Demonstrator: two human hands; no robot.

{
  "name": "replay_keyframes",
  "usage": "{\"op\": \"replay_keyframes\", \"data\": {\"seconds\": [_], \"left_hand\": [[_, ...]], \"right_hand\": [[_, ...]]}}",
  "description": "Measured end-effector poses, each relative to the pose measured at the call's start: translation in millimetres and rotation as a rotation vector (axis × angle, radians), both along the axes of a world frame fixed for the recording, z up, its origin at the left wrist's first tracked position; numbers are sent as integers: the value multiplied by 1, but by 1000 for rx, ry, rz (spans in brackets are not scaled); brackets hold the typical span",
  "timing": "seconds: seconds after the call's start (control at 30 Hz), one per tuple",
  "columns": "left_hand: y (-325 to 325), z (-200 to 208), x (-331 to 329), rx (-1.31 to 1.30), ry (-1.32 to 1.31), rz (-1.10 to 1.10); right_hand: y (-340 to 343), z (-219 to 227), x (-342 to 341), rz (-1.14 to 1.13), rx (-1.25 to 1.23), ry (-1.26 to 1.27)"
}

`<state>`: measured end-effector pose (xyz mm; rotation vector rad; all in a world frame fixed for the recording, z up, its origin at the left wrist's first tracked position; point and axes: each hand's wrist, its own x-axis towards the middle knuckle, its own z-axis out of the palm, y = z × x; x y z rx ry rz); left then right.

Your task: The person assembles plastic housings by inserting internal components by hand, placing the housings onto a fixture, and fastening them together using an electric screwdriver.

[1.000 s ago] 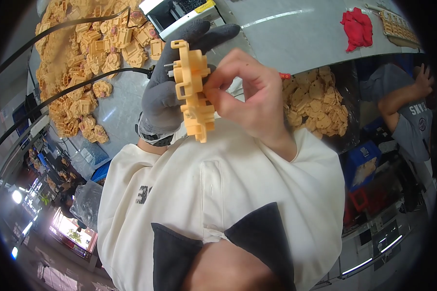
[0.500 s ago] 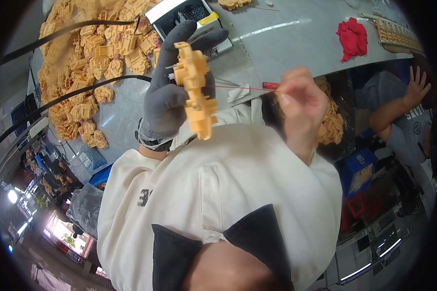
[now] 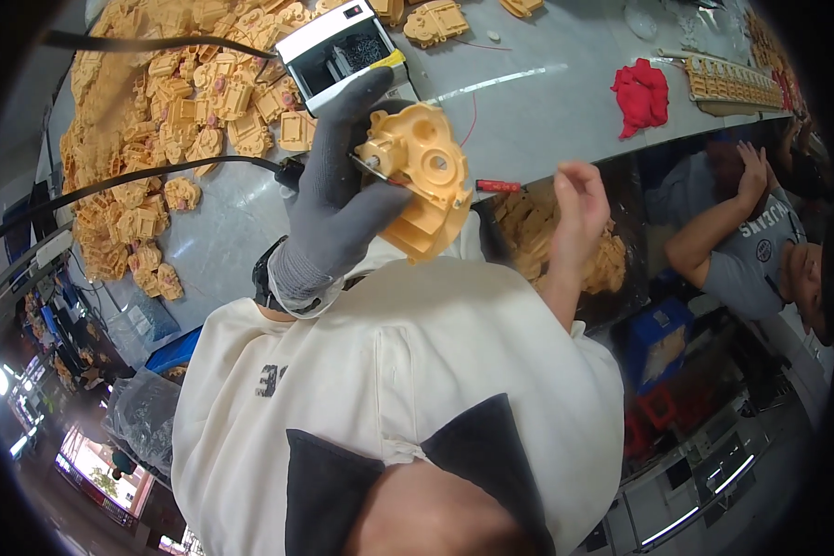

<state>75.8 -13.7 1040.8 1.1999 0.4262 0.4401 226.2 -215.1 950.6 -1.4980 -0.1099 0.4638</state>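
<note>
My left hand (image 3: 338, 199), in a grey glove, grips a yellow-orange plastic housing (image 3: 423, 165) in front of my chest. Its round hollows and holes face up, and a small metal pin shows near my thumb. From its far edge a thin red wire (image 3: 475, 119) curves away loose over the table. Off to the right, my bare right hand (image 3: 579, 204) is raised with loosely bent fingers, and I see nothing in it. A small red stick-like object (image 3: 499, 186) lies on the table edge between my hands.
Many similar housings (image 3: 171, 120) are heaped at the left. A white-and-black box (image 3: 347, 56) stands beyond my left hand, with black cables (image 3: 185, 164) nearby. A red cloth (image 3: 640, 97) and a row of yellow parts (image 3: 732, 83) lie far right. A co-worker (image 3: 751, 222) sits at the right.
The housing has turned from edge-on to show its broad face, moving slightly right. My right hand has let go of the red wire, which now hangs loose on the far side.
</note>
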Motion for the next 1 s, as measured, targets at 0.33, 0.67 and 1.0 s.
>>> {"op": "replay_keyframes", "data": {"seconds": [0.33,0.67,1.0], "left_hand": [[-5,1,-11,43,60,4],[2,2,-23,-165,106,-21],[-6,-5,-29,-424,-93,-291]], "right_hand": [[65,51,-29,498,-223,-1083],[50,40,-31,493,-227,-1027],[67,17,-43,534,-114,-893]]}}
